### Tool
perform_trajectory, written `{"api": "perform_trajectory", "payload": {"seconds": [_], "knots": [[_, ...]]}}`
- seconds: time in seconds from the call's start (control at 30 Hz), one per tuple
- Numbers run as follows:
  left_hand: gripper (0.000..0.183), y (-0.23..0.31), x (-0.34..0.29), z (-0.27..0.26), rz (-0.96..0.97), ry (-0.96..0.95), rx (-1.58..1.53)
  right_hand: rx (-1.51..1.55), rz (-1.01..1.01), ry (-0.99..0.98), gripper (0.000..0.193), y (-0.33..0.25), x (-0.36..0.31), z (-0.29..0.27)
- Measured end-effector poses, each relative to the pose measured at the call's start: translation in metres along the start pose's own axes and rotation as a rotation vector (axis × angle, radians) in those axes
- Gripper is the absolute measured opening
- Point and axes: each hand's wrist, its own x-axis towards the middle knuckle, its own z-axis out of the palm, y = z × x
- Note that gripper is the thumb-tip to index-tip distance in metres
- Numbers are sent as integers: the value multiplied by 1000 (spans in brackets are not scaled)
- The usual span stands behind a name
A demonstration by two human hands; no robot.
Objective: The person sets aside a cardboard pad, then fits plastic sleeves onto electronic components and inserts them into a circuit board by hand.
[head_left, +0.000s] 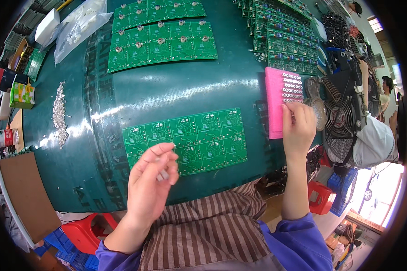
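Note:
In front of me a green circuit board panel point(212, 140) lies flat on the dark green table mat. Over its lower left part is my left hand point(149, 183), its fingers curled around a small whitish piece point(163, 175) whose kind I cannot make out. To the right lies a pink foam block point(274, 99) with rows of small round metal parts point(292, 86) set in it. My right hand point(300, 126) reaches down onto the lower end of these rows, fingers bent together. Whatever its fingertips grip is hidden.
Board panels fitted with round metal parts point(163, 41) lie at the far side. Stacked populated boards point(289, 40) stand far right. A pile of small metal pieces point(60, 117) and a clear plastic bag point(81, 25) are on the left. A fan point(338, 116) stands beyond the foam.

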Motion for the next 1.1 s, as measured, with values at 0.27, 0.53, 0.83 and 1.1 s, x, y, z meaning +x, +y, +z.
{"api": "perform_trajectory", "payload": {"seconds": [0.27,0.53,0.83,1.1], "knots": [[28,-14,2,16,-127,-290,116,1067,482,-177,11,-66,-5,-29],[24,-32,9,10,-87,-440,72,1381,392,-415,16,-109,-16,-44],[24,-30,9,12,-230,-379,-95,1276,222,-361,18,-110,-19,-38],[19,-32,7,12,-277,-312,-198,1077,50,-240,19,-110,-17,-41]]}}
